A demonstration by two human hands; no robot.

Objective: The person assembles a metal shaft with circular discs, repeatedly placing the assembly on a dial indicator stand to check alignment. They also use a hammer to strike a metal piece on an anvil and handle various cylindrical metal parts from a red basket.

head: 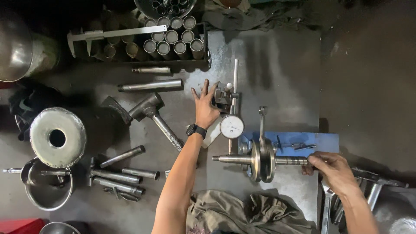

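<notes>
Here the crankshaft [262, 159] lies level across a blue stand [320, 139] on the steel plate [277, 73], its axis running left to right so that it can turn in place. The right hand [331, 168] is closed around the right end of the shaft, fingers wrapped over the threaded stub, a grip suited to rotating it. The left hand [205, 106] reaches forward with fingers spread and curled onto the gauge base [223, 96], pressing or steadying it; a watch [196, 129] sits on that wrist. From the base a thin rod [234, 82] stands up the plate, and the dial gauge [232, 126] hangs just beside the left journal, face up towards the camera. Whether its tip actually touches the shaft is hard to tell, as the dial covers that spot. The connecting rod [261, 123] points away from the person, clear of the dial.

Left of the plate, a hammer [152, 113] lies close to the left forearm, with loose steel bars [121, 171] nearer the person and a longer bar [151, 85] beyond. A rack of tubes [173, 39] and a caliper [117, 34] sit at the far edge. A rag [242, 214] lies bunched at the near edge, between the arms, just short of the flywheels.
</notes>
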